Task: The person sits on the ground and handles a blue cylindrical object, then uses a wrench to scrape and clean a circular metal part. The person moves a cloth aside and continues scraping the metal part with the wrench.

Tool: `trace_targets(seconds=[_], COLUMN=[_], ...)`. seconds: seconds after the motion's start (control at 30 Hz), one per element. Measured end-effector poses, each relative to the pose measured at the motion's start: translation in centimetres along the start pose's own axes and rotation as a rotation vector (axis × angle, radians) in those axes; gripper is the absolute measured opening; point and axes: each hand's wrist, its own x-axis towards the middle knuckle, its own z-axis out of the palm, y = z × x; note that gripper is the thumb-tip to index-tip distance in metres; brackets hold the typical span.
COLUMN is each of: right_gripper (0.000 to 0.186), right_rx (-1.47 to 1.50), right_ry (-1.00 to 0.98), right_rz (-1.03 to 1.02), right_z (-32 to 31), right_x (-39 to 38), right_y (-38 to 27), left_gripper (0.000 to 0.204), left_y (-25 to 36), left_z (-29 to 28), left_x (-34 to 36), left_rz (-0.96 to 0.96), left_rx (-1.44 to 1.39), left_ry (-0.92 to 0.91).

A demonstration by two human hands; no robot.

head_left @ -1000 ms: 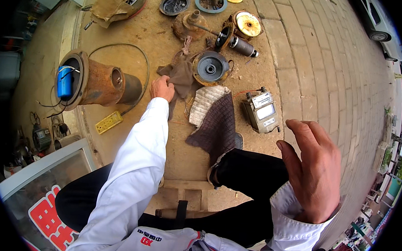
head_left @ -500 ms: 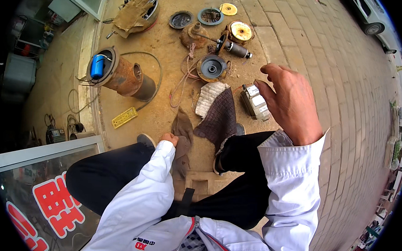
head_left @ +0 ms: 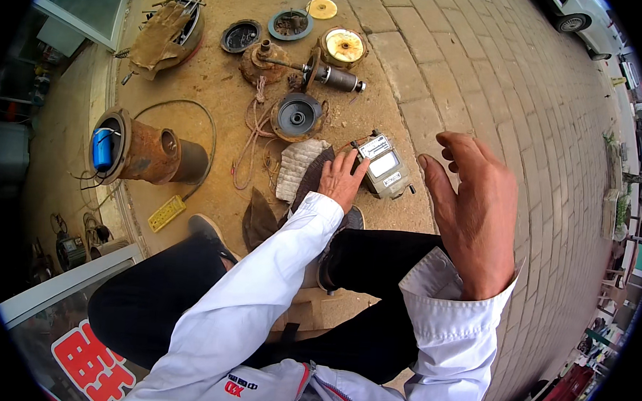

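Just ahead of you, the boxy grey meter sat on sandy ground. Your left hand, grip loosely spread, was at its left edge, contact unclear; your right hand hovered, grip wide and seemingly empty. A sideways nudge risked tipping the meter.

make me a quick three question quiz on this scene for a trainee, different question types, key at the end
1. True or false: the right hand is empty.
2. Which of these is nearest the left hand?
a) yellow power strip
b) box-shaped meter
c) motor rotor
3. What colour is the capacitor at the open end of the rusty housing?

Key: 1. True. 2. b. 3. Blue.
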Motion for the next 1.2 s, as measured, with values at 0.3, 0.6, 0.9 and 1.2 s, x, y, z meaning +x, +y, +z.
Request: trace_targets(seconds=[0.3, 0.6, 0.9, 1.2], right_gripper=[0.032, 0.031, 0.028, 0.028], right_rx=[-0.022, -0.002, 0.084, 0.131], right_ry=[-0.120, -0.120, 0.001, 0.080], right_rz=[-0.105, -0.041, 0.036, 0.146], right_z=[0.8, 0.1, 0.0, 0.7], right_x=[1.6, 1.5, 1.3, 1.3], right_y=[-1.5, -0.8, 0.2, -0.3], left_gripper=[0.053, 0.077, 0.097, 0.081], left_y=[1.1, 1.6, 1.0, 2.2], left_z=[4.3, 1.1, 2.9, 2.8], left_x=[11.6, 9.3, 7.5, 6.4], left_rz=[0.495, 0.252, -0.061, -0.070], left_rx=[0.423, -0.083, -0.514, -0.262], left_ry=[-0.352, -0.280, 0.042, 0.061])
